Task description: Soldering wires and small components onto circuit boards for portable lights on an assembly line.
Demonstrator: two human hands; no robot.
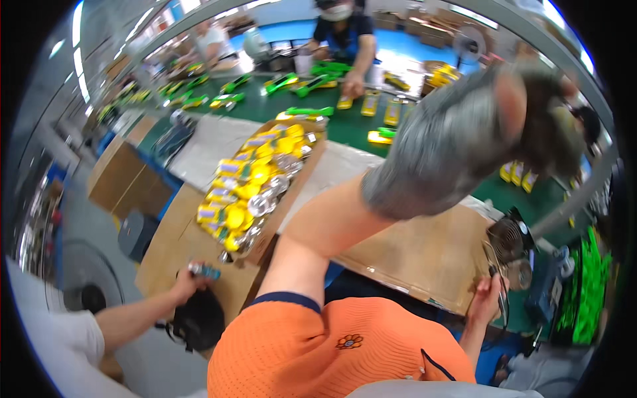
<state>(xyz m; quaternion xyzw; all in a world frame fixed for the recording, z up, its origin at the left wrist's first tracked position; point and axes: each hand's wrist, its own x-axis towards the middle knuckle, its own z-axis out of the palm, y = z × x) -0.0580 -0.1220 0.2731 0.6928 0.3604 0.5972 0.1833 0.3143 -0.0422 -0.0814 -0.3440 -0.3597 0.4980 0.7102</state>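
Note:
My left hand (pixel 464 132) wears a grey knit glove with dark fingertips. It is raised close to the camera at the upper right and is blurred. Nothing shows in it, and I cannot tell whether its fingers are closed. The bare forearm runs down to an orange short sleeve with a navy hem (pixel 285 302). My right hand (pixel 488 298) is bare at the lower right, by the edge of a brown cardboard sheet (pixel 424 255). Its fingers pinch a thin dark wire (pixel 499 302) just below a small black fan (pixel 509 237).
An open cardboard box (pixel 255 186) of yellow and silver packaged parts lies centre left. A co-worker's hand (pixel 189 282) in a white sleeve holds a small object over a black item. Green and yellow parts line the green belt (pixel 345 123), where other people work at the far side.

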